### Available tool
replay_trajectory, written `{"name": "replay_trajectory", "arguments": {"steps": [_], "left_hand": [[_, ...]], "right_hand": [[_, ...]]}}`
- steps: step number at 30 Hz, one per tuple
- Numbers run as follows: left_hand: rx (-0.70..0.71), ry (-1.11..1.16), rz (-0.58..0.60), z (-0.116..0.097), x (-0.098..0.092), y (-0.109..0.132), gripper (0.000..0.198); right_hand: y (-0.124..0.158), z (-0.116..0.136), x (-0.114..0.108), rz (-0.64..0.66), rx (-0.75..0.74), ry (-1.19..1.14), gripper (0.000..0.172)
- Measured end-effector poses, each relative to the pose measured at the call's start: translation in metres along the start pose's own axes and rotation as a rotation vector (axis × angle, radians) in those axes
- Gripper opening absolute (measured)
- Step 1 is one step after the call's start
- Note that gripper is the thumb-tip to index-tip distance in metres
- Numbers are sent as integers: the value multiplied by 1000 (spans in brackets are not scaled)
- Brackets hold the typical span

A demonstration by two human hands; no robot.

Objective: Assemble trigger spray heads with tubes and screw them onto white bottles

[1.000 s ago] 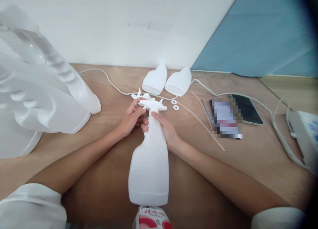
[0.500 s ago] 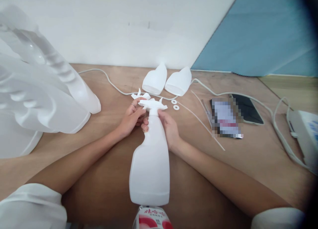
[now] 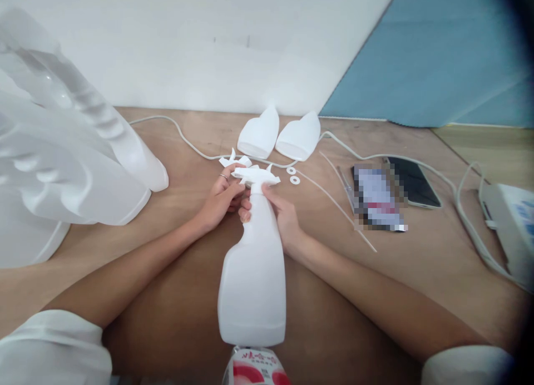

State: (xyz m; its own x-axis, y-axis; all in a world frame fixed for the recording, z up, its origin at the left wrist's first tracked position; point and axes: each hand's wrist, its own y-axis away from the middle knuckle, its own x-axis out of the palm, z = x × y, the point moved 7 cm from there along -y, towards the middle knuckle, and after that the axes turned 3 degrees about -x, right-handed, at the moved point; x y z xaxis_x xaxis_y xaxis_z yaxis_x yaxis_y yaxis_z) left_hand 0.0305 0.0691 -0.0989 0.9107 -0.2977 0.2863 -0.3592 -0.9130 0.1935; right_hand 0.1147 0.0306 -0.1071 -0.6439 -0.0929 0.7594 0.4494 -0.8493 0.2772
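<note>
A white spray bottle point(image 3: 252, 279) lies in front of me with its base toward me and its neck pointing away. A white trigger sprayer head point(image 3: 255, 175) sits at its neck. My left hand point(image 3: 225, 198), with a ring on one finger, is closed on the trigger head from the left. My right hand point(image 3: 286, 215) is wrapped round the bottle's neck, its thumb near the collar and its fingertips showing on the left side. Just beyond my left fingers is another white trigger sprayer head point(image 3: 236, 160).
Two white shrouds point(image 3: 258, 133) stand by the wall. Two white washers point(image 3: 295, 180) and a thin tube point(image 3: 350, 219) lie to the right, with phones point(image 3: 415, 182) and a cable point(image 3: 392, 158). White bottles point(image 3: 87, 173) lie left; a red-and-white carton point(image 3: 256, 368) is nearest me.
My right thumb has shifted slightly up and left at the neck. My left hand stays on the trigger head, and the bottle has hardly moved.
</note>
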Motion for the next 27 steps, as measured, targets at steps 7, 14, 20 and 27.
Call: {"name": "replay_trajectory", "arguments": {"steps": [7, 14, 20, 27], "left_hand": [[13, -28, 9, 0, 1, 2, 46], [138, 30, 65, -5, 8, 7, 62], [156, 11, 17, -6, 1, 10, 42], [152, -43, 44, -7, 2, 11, 34]], "right_hand": [[1, 0, -2, 5, 66, 105, 43], [2, 13, 3, 144, 5, 33, 39], [3, 22, -1, 180, 16, -59, 36], [5, 14, -13, 73, 185, 75, 29]]}}
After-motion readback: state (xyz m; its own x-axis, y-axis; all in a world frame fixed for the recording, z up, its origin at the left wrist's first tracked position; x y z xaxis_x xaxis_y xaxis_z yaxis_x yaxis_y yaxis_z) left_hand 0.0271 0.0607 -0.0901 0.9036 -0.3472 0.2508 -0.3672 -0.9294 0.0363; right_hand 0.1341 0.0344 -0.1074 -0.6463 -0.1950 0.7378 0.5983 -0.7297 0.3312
